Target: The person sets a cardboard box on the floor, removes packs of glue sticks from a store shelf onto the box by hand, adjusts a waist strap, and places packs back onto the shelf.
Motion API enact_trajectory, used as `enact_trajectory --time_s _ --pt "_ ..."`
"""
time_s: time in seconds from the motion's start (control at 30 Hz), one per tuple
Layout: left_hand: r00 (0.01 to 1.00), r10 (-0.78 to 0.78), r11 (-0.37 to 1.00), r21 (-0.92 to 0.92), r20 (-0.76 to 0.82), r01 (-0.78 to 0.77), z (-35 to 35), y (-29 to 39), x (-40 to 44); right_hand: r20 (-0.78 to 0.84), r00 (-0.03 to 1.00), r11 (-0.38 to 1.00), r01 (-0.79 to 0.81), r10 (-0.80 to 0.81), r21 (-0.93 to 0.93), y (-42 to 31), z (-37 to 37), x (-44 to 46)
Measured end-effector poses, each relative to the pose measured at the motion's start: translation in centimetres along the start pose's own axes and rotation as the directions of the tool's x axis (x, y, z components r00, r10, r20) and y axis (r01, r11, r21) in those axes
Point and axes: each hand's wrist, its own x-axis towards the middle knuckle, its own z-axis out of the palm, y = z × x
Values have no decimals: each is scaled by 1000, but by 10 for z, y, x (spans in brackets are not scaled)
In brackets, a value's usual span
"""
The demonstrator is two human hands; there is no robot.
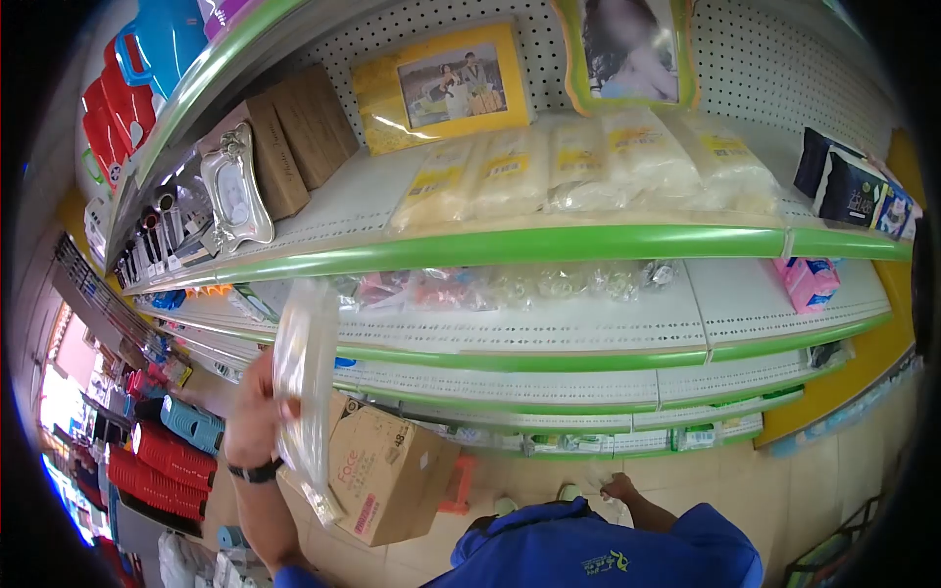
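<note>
My left hand (257, 412) is raised in front of the shelves, with a dark band on its wrist. Its fingers are wrapped round a long clear plastic pack (312, 367), held upright and edge toward me; I cannot make out its contents. Low by my side, near the blue shirt, is my right hand (618, 485), small in view with its fingers curled. Something pale and see-through shows just below it, too small to name. Several clear packs with yellow labels (510, 171) lie side by side on the upper shelf (333, 206).
Behind the packs stand a yellow picture frame (441, 88) and a green-edged frame (635, 54). A silver frame (235, 191) leans near brown boxes (299, 127). Wipes packs (853, 186) lie at right. Below my left hand is a large cardboard carton (387, 470) beside a red stool (457, 487).
</note>
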Motion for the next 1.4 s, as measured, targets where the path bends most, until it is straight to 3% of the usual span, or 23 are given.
enact_trajectory --time_s 0.13,0.27,0.33,0.43,0.53,0.63,0.73,0.8,0.87,0.93,0.97,1.07,1.1,1.13,1.23,1.33,1.4 --pt "981 148 984 79 128 -159 62 63 72 -67 998 1000 13 -12 24 -10 -13 -6" --pt "965 -3 1000 -8 263 5 123 109 157 46 993 994 -111 112 -21 -1 -31 -23" --pt "967 30 999 18 252 -36 158 117 184 -21 992 991 -125 124 -51 33 -16 -19" --pt "950 74 995 -87 302 -50 186 104 236 -124 960 966 -257 253 -21 64 -11 -42" --pt "946 7 993 -115 324 32 210 96 265 -188 891 910 -404 414 90 115 10 -62" --pt "946 -25 995 -81 322 54 224 95 257 -106 813 815 -550 572 183 129 9 -80" --pt "960 38 989 130 278 -77 225 98 250 -19 822 808 -555 569 199 104 -11 -101" --pt "963 141 883 410 229 -227 227 102 235 -40 851 828 -497 523 260 145 21 -66" --pt "948 219 674 667 231 -318 225 107 228 -47 894 864 -415 445 286 143 21 -56" --pt "928 251 379 854 276 -357 220 110 226 -35 942 908 -311 333 281 126 9 -42" --pt "906 271 390 823 326 -413 219 107 223 -71 949 937 -287 306 199 117 3 -37" --pt "826 364 419 717 429 -557 218 88 211 -51 976 924 -184 213 336 93 -8 -20" --pt "796 414 426 680 441 -597 218 75 213 -34 993 963 -99 110 249 100 -1 -1" --pt "764 463 428 641 450 -637 218 67 215 -32 993 967 -101 111 236 93 -5 1" --pt "787 437 554 559 435 -616 212 71 205 -4 992 964 -121 126 238 69 -15 -1" --pt "773 491 584 507 402 -634 193 76 185 45 993 960 -115 107 254 58 -17 -3" --pt "614 747 426 526 255 -736 169 62 167 71 997 989 -37 27 143 71 -4 5"
